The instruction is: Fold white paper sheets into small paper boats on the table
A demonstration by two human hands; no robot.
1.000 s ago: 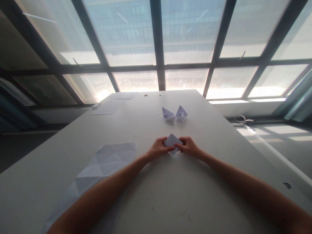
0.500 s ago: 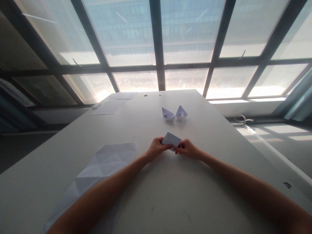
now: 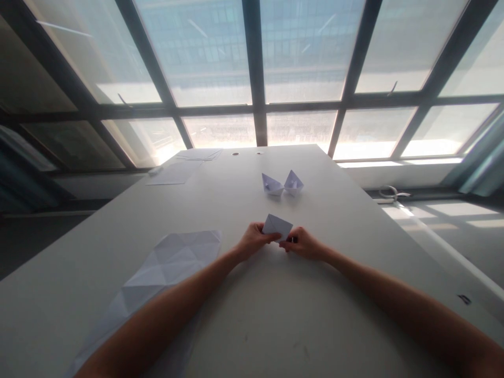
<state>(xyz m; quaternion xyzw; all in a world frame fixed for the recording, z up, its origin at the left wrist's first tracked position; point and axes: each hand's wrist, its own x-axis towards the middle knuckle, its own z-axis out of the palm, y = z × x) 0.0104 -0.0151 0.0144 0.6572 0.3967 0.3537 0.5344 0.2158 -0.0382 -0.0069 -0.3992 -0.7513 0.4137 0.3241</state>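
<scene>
A small folded white paper piece (image 3: 277, 225) is pinched between both my hands just above the white table (image 3: 275, 315). My left hand (image 3: 255, 239) grips its left lower corner. My right hand (image 3: 302, 243) grips its right lower corner, fingertips closed on the paper. Only the upper, roughly triangular flap of the piece shows above my fingers. Two finished paper boats (image 3: 282, 184) stand side by side farther back on the table, apart from my hands.
A large creased sheet of white paper (image 3: 165, 265) lies flat at my left, partly under my left forearm. More flat sheets (image 3: 176, 172) lie at the far left corner. Big windows rise behind the table's far edge. A small dark object (image 3: 464, 299) sits near the right edge.
The folded piece has turned from a diamond lying low between my fingers into a flap raised upward. My hands have drawn slightly closer together under it.
</scene>
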